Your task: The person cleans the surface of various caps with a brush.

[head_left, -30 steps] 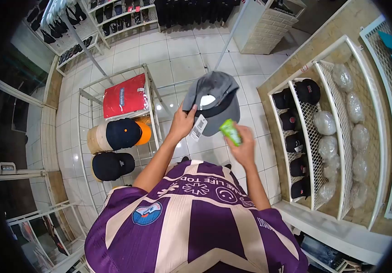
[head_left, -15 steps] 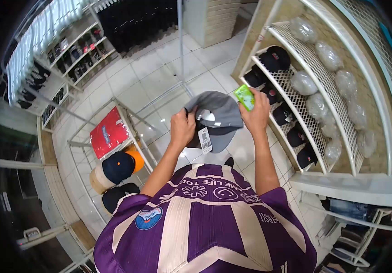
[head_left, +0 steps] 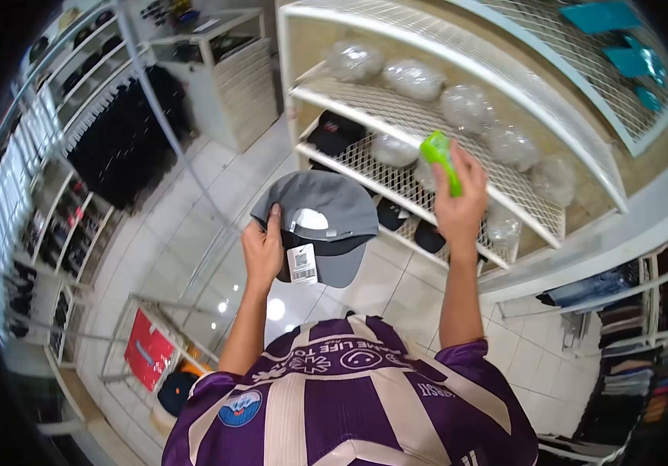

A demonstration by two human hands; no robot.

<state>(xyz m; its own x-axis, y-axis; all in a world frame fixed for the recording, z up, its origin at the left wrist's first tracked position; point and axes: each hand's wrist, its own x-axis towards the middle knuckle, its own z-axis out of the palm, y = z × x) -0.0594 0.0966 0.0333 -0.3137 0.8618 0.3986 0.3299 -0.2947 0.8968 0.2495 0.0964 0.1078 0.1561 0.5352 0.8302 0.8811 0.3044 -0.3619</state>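
My left hand (head_left: 262,247) grips the left edge of a grey cap (head_left: 338,194), thumb over the rim. Its back opening and strap face me, and the brim hangs below. From the opening dangles a white tag (head_left: 303,264) with printed codes. Raised to the right, apart from the cap, my right hand (head_left: 462,200) has its fingers closed around a small bright-green packet (head_left: 441,159). What the packet contains cannot be made out. Behind that hand is a mesh shelf.
On the white mesh shelves (head_left: 396,175) are several plastic-wrapped bundles (head_left: 470,107) and black caps (head_left: 335,133). A low rack at lower left bears a red folded garment (head_left: 147,349) and a dark cap (head_left: 176,392). Dark clothes (head_left: 136,140) hang at upper left. Folded clothes (head_left: 629,380) are stacked at right.
My view has turned right toward the shelves. The cap, still in my left hand, shows more of its back opening and tag. My right hand has lifted the green packet in front of the shelf.
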